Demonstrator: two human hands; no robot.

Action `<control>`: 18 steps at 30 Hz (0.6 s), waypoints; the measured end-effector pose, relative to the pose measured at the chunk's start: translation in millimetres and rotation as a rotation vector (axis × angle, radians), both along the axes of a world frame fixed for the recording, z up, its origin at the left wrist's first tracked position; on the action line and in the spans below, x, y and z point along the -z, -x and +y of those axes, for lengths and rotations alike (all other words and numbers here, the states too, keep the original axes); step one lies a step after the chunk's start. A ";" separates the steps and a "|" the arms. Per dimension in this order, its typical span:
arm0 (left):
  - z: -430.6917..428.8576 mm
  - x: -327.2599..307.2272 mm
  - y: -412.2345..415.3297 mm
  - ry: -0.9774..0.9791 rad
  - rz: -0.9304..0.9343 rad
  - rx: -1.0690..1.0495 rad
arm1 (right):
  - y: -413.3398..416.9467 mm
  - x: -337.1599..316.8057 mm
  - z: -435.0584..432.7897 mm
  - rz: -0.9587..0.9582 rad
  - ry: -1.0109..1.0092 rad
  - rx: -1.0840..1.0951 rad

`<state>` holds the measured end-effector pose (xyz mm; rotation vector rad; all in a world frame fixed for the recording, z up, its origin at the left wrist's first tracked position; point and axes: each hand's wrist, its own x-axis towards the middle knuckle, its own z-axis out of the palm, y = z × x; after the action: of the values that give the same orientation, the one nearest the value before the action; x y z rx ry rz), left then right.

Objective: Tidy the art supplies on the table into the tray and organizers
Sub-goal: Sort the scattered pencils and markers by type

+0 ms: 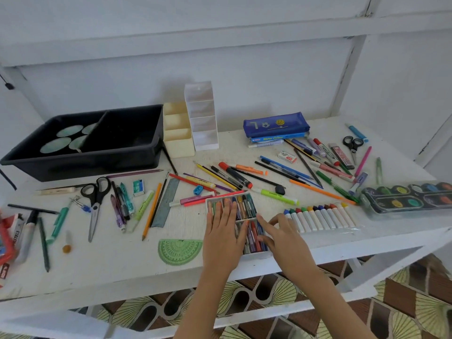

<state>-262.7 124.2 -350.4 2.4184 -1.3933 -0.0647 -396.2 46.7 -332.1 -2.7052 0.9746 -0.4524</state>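
Black tray [80,165], cream organizer [177,133], green protractor [179,250], blue pencil case [276,124], white table [110,263].

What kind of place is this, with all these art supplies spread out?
Most likely a home craft or study corner. A white painted table stands against a plain white wall, strewn with scissors and a watercolour palette, with a black tray for sorting and patterned floor tiles below.

two slim bare forearms [302,272], a left hand [223,231] and a right hand [281,237], both bare, slender-fingered
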 end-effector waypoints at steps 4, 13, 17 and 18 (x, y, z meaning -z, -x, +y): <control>-0.1 -0.3 0.0 -0.001 -0.009 -0.008 | -0.3 5.8 0.3 -0.049 0.087 0.008; -0.5 -2.5 1.4 -0.004 0.002 -0.018 | -0.6 0.1 0.1 -0.034 0.092 -0.025; -0.7 -5.2 2.1 -0.013 0.007 -0.029 | 0.3 -7.8 0.4 0.081 0.205 -0.092; -0.8 -5.4 2.4 -0.017 0.008 -0.031 | 1.1 -9.2 2.5 0.087 0.226 -0.109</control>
<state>-265.1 123.4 -345.0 2.4498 -1.3574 -0.0782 -397.3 49.1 -322.9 -2.9855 0.8372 -0.4520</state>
